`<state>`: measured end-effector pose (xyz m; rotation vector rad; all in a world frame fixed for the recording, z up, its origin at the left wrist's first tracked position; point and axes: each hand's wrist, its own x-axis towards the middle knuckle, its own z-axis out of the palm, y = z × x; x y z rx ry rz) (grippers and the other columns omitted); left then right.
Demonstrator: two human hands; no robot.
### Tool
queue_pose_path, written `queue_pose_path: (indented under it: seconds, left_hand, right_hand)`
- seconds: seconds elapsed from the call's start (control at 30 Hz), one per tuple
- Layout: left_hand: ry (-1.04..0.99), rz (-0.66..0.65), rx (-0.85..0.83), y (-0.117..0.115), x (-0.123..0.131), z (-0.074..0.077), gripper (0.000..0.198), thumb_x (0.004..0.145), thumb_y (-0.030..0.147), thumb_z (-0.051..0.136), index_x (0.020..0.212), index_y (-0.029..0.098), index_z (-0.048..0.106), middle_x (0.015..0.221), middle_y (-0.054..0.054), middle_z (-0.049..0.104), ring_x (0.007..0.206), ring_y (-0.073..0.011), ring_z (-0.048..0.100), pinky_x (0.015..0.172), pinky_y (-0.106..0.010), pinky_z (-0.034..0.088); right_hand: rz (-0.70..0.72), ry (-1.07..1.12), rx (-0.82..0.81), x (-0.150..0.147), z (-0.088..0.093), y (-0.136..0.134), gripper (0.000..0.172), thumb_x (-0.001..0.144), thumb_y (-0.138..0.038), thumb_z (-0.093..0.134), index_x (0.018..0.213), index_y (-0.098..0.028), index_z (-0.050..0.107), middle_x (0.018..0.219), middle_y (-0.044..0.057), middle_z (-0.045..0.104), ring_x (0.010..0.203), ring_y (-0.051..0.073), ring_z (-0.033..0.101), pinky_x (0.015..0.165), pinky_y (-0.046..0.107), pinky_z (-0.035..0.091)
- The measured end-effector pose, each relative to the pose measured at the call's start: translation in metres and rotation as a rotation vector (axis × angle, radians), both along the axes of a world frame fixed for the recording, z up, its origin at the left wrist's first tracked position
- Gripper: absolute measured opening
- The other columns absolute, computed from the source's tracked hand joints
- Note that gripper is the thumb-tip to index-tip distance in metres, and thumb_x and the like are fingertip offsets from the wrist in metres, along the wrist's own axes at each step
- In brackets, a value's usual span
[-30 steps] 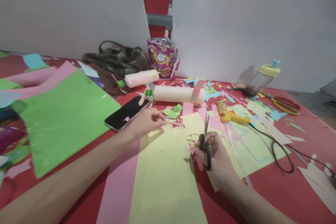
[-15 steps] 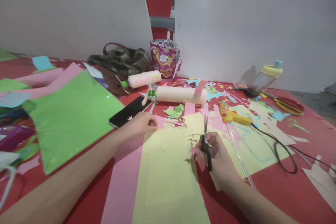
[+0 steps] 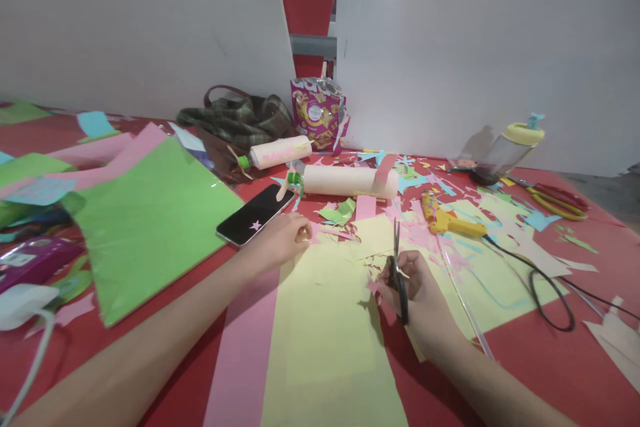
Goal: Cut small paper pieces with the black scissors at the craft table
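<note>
My right hand (image 3: pixel 423 293) grips black-handled scissors (image 3: pixel 399 280), blades pointing up and away from me. A small pink paper scrap (image 3: pixel 375 285) shows by its fingertips. My left hand (image 3: pixel 286 237) rests with curled fingers at the far left corner of a pale yellow paper sheet (image 3: pixel 330 333); anything inside the fingers is hidden. Under that sheet's left side lies a pink sheet (image 3: pixel 240 347). Just beyond my left wrist is a black phone (image 3: pixel 245 213), with a pink paper star (image 3: pixel 255 225) on its screen.
Paper-wrapped bottles (image 3: pixel 345 180) lie behind the hands, among paper scraps. To the right are a yellow glue gun (image 3: pixel 455 223) with a black cord, a clear stick (image 3: pixel 465 300), pliers (image 3: pixel 555 200) and a tilted clear container (image 3: pixel 505 153). Green sheets (image 3: pixel 155 220) cover the left.
The whole scene sits slightly farther right as the view shifts left. Both hands keep nearly the same pose and place, the scissors still in my right hand.
</note>
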<state>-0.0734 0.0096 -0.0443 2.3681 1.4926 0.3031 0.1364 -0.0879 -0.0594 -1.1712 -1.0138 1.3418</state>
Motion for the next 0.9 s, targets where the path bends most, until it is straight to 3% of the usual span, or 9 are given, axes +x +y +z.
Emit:
queue_pose_path:
  seconds: [0.1,0.23,0.4,0.57,0.77,0.9]
  left_hand:
    - [-0.045,-0.021,0.104,-0.011,0.015,-0.005,0.016,0.071,0.020,0.041,0.073,0.016,0.056,0.081,-0.005,0.056,0.075,-0.0165,0.050,0.067,-0.027,0.036]
    - [-0.107,-0.171,0.192,-0.030,0.037,-0.012,0.017,0.075,0.017,0.039,0.080,0.015,0.055,0.088,-0.006,0.056,0.086,-0.0182,0.047,0.075,-0.031,0.033]
    - [-0.086,-0.165,0.209,-0.034,0.055,-0.020,0.021,0.075,0.029,0.043,0.090,0.017,0.051,0.092,-0.006,0.052,0.089,-0.0207,0.043,0.076,-0.033,0.033]
    - [-0.087,-0.068,0.112,-0.027,0.071,-0.023,0.023,0.074,0.037,0.040,0.081,0.017,0.049,0.087,-0.006,0.050,0.082,-0.0208,0.044,0.068,-0.034,0.034]
    - [-0.079,0.042,0.047,-0.027,0.085,-0.022,0.012,0.071,0.026,0.044,0.068,0.017,0.051,0.083,-0.006,0.050,0.080,-0.0209,0.045,0.063,-0.032,0.031]
    - [-0.131,0.058,0.074,-0.029,0.086,-0.019,0.020,0.077,0.024,0.036,0.070,0.019,0.055,0.084,-0.005,0.052,0.084,-0.0200,0.045,0.066,-0.033,0.030]
  right_hand:
    - [-0.009,-0.039,0.029,0.000,0.000,0.000,0.033,0.062,-0.017,0.064,0.073,-0.024,0.033,0.068,-0.005,0.048,0.061,0.012,0.049,0.053,0.022,0.039]
    - [-0.028,-0.058,0.030,0.000,0.002,0.000,0.034,0.060,-0.019,0.065,0.073,-0.024,0.034,0.068,-0.004,0.049,0.059,0.012,0.049,0.049,0.022,0.039]
    - [-0.033,-0.013,0.009,-0.001,0.004,0.000,0.034,0.059,-0.018,0.066,0.073,-0.024,0.035,0.066,-0.005,0.050,0.058,0.011,0.049,0.048,0.020,0.039]
    - [-0.031,0.016,0.015,-0.001,0.003,0.000,0.036,0.058,-0.015,0.067,0.073,-0.024,0.035,0.066,-0.006,0.051,0.058,0.010,0.049,0.049,0.020,0.039]
    - [-0.035,0.025,0.014,0.000,0.002,0.002,0.038,0.056,-0.013,0.066,0.074,-0.024,0.035,0.066,-0.005,0.050,0.055,0.010,0.049,0.044,0.020,0.039]
    - [-0.033,0.039,0.031,0.002,0.002,0.003,0.033,0.061,-0.015,0.062,0.075,-0.025,0.035,0.068,-0.005,0.049,0.053,0.010,0.049,0.038,0.019,0.038]
